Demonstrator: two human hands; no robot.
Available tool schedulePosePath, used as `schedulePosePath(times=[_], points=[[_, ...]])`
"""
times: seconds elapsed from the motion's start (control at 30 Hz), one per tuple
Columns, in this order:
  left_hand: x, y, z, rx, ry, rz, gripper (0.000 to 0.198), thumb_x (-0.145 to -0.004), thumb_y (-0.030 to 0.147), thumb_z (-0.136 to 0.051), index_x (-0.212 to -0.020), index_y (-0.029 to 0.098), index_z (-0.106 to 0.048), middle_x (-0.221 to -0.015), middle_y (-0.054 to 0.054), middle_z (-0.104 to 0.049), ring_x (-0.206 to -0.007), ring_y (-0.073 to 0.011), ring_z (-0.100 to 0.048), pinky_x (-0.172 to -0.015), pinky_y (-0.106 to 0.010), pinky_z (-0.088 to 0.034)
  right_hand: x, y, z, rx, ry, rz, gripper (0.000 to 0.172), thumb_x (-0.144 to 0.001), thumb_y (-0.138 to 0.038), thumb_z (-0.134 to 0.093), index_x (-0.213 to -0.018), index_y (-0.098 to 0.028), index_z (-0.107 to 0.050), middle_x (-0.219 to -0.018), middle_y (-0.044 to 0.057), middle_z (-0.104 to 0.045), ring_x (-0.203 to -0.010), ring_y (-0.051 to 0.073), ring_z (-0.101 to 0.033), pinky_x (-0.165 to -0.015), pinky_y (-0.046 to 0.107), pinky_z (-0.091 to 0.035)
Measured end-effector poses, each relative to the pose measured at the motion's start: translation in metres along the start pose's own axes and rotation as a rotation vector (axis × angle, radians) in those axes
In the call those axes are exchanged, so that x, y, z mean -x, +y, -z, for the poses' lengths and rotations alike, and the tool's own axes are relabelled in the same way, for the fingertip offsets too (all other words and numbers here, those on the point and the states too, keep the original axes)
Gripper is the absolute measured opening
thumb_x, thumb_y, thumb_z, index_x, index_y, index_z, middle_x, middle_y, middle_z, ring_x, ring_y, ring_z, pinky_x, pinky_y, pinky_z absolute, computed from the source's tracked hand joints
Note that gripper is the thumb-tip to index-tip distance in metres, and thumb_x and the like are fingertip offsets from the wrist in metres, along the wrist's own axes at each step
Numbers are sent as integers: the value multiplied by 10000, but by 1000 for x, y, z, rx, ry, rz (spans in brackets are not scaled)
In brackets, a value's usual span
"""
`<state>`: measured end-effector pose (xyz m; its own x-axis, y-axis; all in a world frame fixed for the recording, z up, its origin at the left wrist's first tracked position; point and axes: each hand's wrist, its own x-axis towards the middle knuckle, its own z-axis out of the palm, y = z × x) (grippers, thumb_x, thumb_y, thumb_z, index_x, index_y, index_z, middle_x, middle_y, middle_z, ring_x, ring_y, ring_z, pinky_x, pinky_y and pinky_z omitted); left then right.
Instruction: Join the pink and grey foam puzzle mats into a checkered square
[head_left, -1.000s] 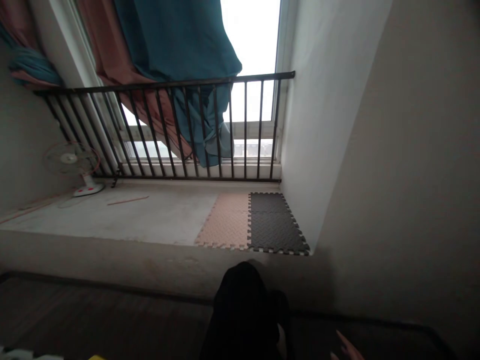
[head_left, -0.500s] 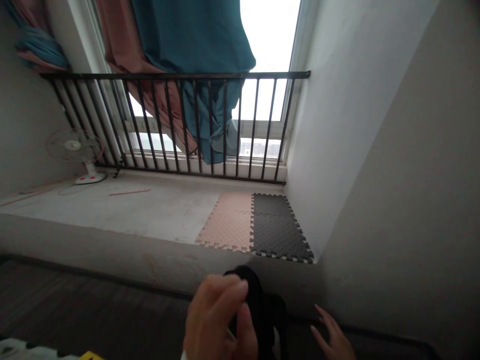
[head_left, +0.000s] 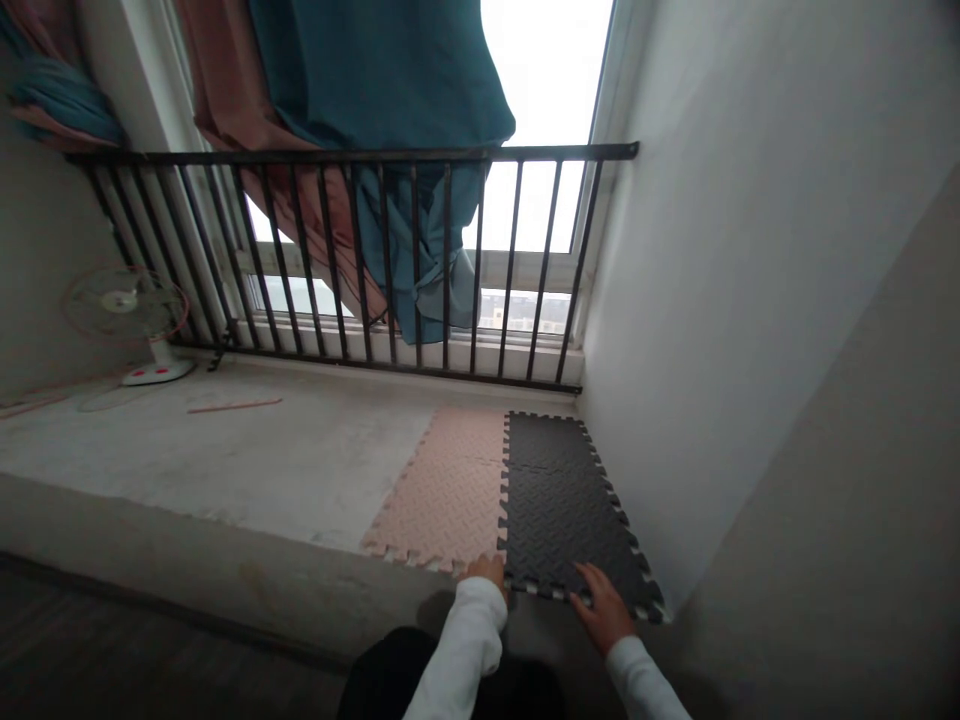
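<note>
Far to the left of the fingers and behind them, the fan [head_left: 118,302] stands on the pale ledge [head_left: 180,460], with a thin stick [head_left: 234,406] lying nearer to the fingers; both lie as they do a moment earlier. Next comes the pink mat [head_left: 446,495], flat on the ledge and reaching away behind the left fingers.

The left hand [head_left: 486,571] shows the main change. Half a second earlier it is raised in front of the dark-clothed legs, clear of the mats; now it is down at the pink mat's front edge, just beside the seam with the black mat [head_left: 562,510]. Its fingertips are hidden, so I cannot tell whether they are clamped on the edge or only rest there.

The black mat lies flat between and beyond the two hands, its toothed front edge running from the left fingers to past the right ones. The right hand [head_left: 604,615] has come in too, from low and well apart to over that front edge. Its fingers are apart and spread; whether they press on the mat is unclear. To their right rises the bare wall [head_left: 750,300].

My reading is that the work has passed from reaching to handling the mats at their near edge, on both sides of the seam.
</note>
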<state>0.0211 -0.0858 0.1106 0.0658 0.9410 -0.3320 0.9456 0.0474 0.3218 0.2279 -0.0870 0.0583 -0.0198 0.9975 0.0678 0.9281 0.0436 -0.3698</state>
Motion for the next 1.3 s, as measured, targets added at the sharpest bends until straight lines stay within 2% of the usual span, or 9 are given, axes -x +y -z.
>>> schedulePosePath(times=[0.1,0.33,0.47,0.57,0.7,0.87,1.0,1.17,1.3], points=[[-17,-1,-17,-46,-70,55,485,-680,159,-543,-1156,185,-456,-1193,-144,-488,-1098,-249,-452,-871,-392,-387,-14,-1,-5,24,-18,-12,467,-689,-269,-415,-1114,-112,-528,-1193,126,-516,-1123,202,-450,-967,306,-352],[-39,-1,-40,-58,5,138,399,-796,125,-342,-1152,257,-463,-1149,-92,-535,-1065,-205,-480,-832,-332,-398,-17,19,-14,11,36,-19,451,-689,-277,-412,-1100,-142,-540,-1185,108,-526,-1114,204,-459,-959,324,-360],[-44,-4,-41,-50,54,106,374,-799,108,-325,-1111,217,-500,-1186,-86,-509,-1092,-206,-450,-828,-325,-401,-11,27,-9,39,8,-21,471,-704,-271,-387,-1125,-104,-519,-1203,131,-506,-1127,199,-445,-970,311,-344],[-42,-6,-38,-41,52,73,394,-785,71,-318,-1127,170,-486,-1157,-91,-529,-1084,-175,-455,-852,-284,-383,-8,26,-3,94,-20,-39,479,-714,-265,-377,-1144,-95,-503,-1220,132,-490,-1142,189,-429,-978,292,-331],[-38,-9,-32,-24,53,30,374,-747,86,-398,-1104,145,-492,-1108,-89,-557,-1047,-155,-484,-884,-247,-353,-9,16,4,137,-34,-56,476,-715,-241,-387,-1159,-104,-492,-1228,130,-482,-1141,193,-430,-965,298,-341],[-26,-16,-32,12,49,16,302,-700,139,-483,-993,168,-546,-1025,-60,-602,-975,-160,-533,-831,-237,-393,-19,1,8,176,0,-87,448,-710,-230,-418,-1147,-177,-505,-1231,99,-485,-1119,204,-448,-898,328,-393],[-12,-22,-34,74,16,26,314,-658,134,-524,-969,155,-563,-1010,-87,-611,-957,-190,-548,-810,-256,-417,-34,-8,8,252,-14,-130,452,-706,-225,-439,-1153,-204,-495,-1240,92,-475,-1135,212,-427,-871,345,-404],[-6,-23,-50,58,-134,63,497,-643,110,-540,-1136,137,-482,-1158,-139,-534,-1084,-228,-477,-890,-306,-382,-60,-1,1,276,-66,-206,496,-739,-366,-429,-1206,-200,-443,-1306,137,-392,-1200,263,-341,-888,461,-365],[-11,-17,-72,38,-147,117,523,-738,114,-400,-1256,164,-356,-1193,-160,-506,-1104,-240,-461,-897,-390,-369,-73,16,-15,240,-56,-316,581,-756,-512,-336,-1265,-233,-355,-1346,134,-331,-1223,280,-300,-908,546,-295]])
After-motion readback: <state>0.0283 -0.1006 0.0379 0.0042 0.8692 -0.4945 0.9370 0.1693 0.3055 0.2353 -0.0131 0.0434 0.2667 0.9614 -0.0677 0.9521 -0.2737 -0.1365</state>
